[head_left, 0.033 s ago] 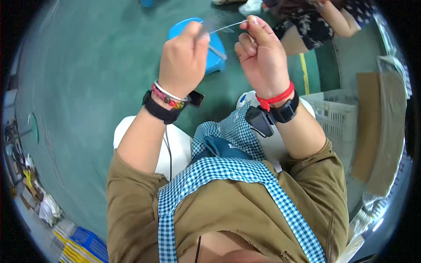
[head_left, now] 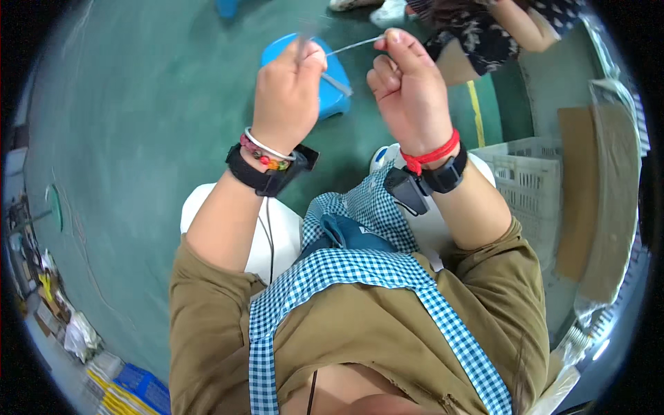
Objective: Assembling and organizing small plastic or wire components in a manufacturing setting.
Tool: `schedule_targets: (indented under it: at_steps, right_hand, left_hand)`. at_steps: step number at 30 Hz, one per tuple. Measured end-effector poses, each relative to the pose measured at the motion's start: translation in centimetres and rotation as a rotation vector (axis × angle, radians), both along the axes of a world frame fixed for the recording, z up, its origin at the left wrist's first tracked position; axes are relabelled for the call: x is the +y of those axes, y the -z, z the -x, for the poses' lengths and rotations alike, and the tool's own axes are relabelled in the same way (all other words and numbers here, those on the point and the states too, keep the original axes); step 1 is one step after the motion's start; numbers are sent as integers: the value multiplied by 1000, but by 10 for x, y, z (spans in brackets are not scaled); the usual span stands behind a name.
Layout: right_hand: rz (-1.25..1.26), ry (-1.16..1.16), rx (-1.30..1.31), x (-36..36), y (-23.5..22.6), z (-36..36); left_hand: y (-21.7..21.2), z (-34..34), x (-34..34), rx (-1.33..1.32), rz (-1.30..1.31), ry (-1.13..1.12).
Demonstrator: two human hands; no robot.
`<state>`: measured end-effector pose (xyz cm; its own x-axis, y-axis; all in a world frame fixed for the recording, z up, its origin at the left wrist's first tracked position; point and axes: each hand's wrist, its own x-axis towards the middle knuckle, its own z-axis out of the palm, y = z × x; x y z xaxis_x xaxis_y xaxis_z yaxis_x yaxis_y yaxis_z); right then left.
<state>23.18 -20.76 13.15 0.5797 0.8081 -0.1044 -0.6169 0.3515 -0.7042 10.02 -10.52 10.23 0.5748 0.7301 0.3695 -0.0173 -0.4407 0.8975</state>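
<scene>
A thin pale cord (head_left: 354, 47) runs taut between my two hands, rising slightly toward the right. My left hand (head_left: 287, 90) is closed round one end of it and round a blurred grey flat piece (head_left: 337, 84), whose kind I cannot make out. Part of that piece juts out below the fingers, and a smeared part shows above them. Thumb and index finger of my right hand (head_left: 409, 86) pinch the cord's other end, with the remaining fingers curled in. Both hands are raised in front of a blue plastic stool (head_left: 333, 100).
Another person (head_left: 477, 41) in dark patterned clothes is close by at the upper right. White plastic crates (head_left: 526, 180) and a brown cardboard sheet (head_left: 577, 194) stand to the right. Blue and yellow stacked things (head_left: 138, 387) lie at the lower left. The floor (head_left: 159, 124) is green.
Both hands have shifted slightly left in the picture, as have the stool and the other person. The cord is still stretched between my hands.
</scene>
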Motion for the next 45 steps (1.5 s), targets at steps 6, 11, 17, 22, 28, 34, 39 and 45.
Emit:
schedule_targets:
  at_steps: [6,11,17,22,28,34,39,45]
  right_hand:
    - [-33,143,-8,-41,6,-15]
    - [-76,235,-140,-78,-4,-13]
    - [-134,116,-147,-109,-21,8]
    - [-295,35,-28,-119,-35,31]
    - [-229,219,-299,-105,-59,28]
    - [-139,202,-390,-72,-53,11]
    - [-15,174,-370,-42,-45,-15]
    - [-79,4,-340,1,-11,-45]
  left_hand:
    - [-11,-14,-41,-282,1484,663]
    - [-39,-7,-86,36,-346,20]
    - [-65,14,-105,81,-467,66]
    - [-71,27,-119,-439,1543,738]
    - [-83,35,-128,-219,555,304]
    - [-96,31,-96,-35,-165,11]
    - [-84,13,-56,15,-192,0]
    - [-36,0,14,-297,1568,683]
